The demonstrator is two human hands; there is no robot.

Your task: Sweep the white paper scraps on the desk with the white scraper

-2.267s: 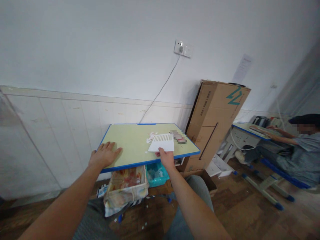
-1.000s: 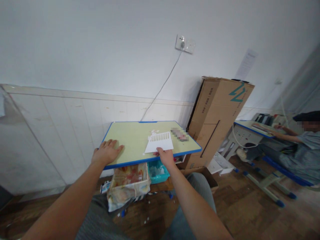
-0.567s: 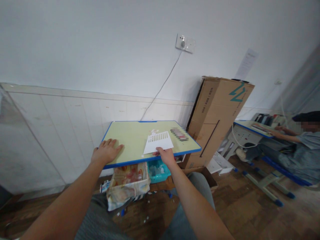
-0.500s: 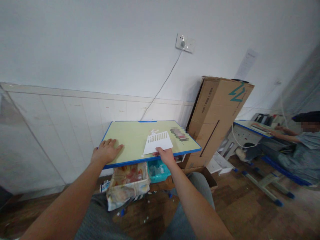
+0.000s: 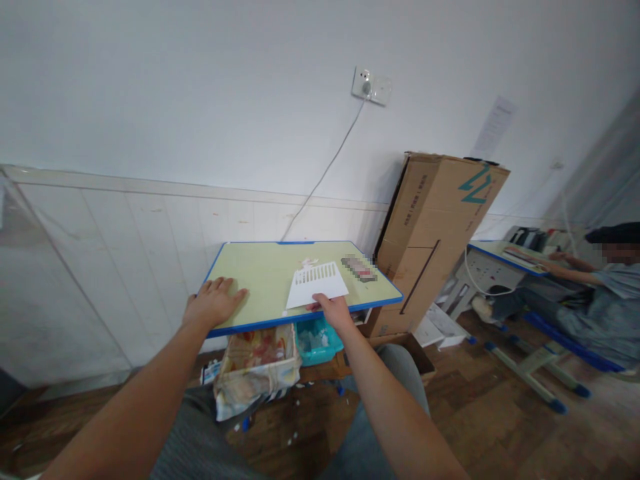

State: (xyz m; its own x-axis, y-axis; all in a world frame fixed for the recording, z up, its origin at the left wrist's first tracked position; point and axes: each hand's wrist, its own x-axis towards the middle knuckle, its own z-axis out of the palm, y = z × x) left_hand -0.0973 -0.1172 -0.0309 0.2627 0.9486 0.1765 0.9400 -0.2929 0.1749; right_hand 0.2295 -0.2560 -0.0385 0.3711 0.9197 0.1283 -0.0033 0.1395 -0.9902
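Observation:
My left hand [image 5: 216, 303] lies flat on the left side of a pale green desk [image 5: 260, 267] with blue edging, fingers spread and nothing in it. At the desk's front edge my right hand [image 5: 330, 308] pinches a white sheet of paper [image 5: 305, 293] between thumb and fingers. A row of narrow slots is cut through the sheet's far half. Small paper scraps [image 5: 309, 261] lie just behind it. To its right is a flat object blurred by pixels [image 5: 359, 268].
Below the desk stand a cloth-lined basket [image 5: 257, 377] and a teal basin [image 5: 315, 343]. A tall cardboard box [image 5: 425, 247] leans at the right. A cable [image 5: 325, 170] runs from a wall socket [image 5: 363, 81] behind the desk. Another person [image 5: 590, 300] sits at a desk far right.
The slotted sheet has shifted very slightly to the right with my right hand. My left hand stays in place.

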